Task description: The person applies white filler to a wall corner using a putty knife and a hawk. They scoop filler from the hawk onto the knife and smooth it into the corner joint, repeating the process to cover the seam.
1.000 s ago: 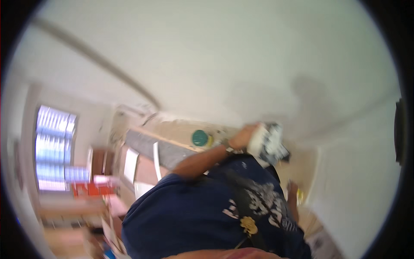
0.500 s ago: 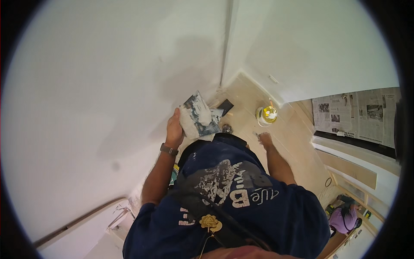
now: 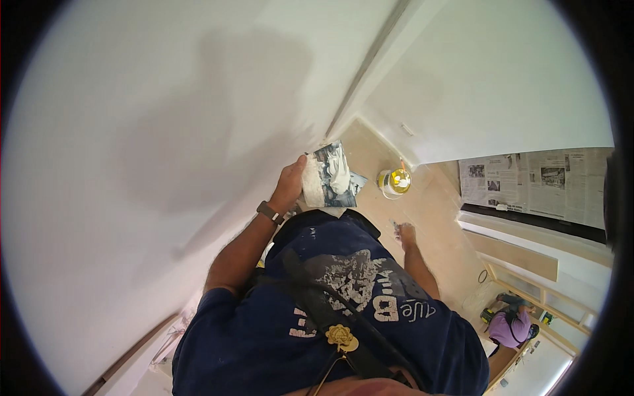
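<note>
My left hand (image 3: 288, 185), with a dark watch strap at the wrist, grips the edge of a flat rectangular putty board (image 3: 321, 181). White putty (image 3: 339, 170) lies heaped along its far side, and dried smears cover the rest. It is held in front of my waist, close to the white wall on the left. My right hand (image 3: 407, 234) is lower and to the right, over the floor, its fingers closed around a small thin grey tool (image 3: 394, 225) that is mostly hidden. Beyond the board, part of a smeared pale-blue plate (image 3: 358, 181) shows.
A bucket (image 3: 394, 184) with yellow inside and an orange-handled item stands on the tiled floor near the wall corner. Newspaper sheets (image 3: 535, 181) cover a surface at right. Farther off, a person in a purple top (image 3: 510, 328) is beside a wooden frame (image 3: 545, 297).
My left hand and the putty board have shifted right in view. My right hand is slightly lower. The view has turned, so the wall corner and bucket sit differently; the wall shadow looks larger.
</note>
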